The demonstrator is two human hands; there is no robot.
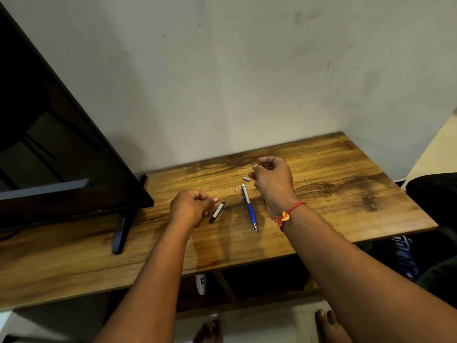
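Pencil refill looks about midway. Pencil [249,206] lies opened at bench [346,189] centre, cap [246,179] at its 12 o'clock. Right hand [273,184] fingers [256,172] pinch a thin lead [265,165], not yet inserted. Left hand [190,206] is curled, nothing seen in it, with the lead case [218,211] at its 3 o'clock. Wood-grain bench, plain wall [247,70] behind, TV [61,157] at 9 o'clock.
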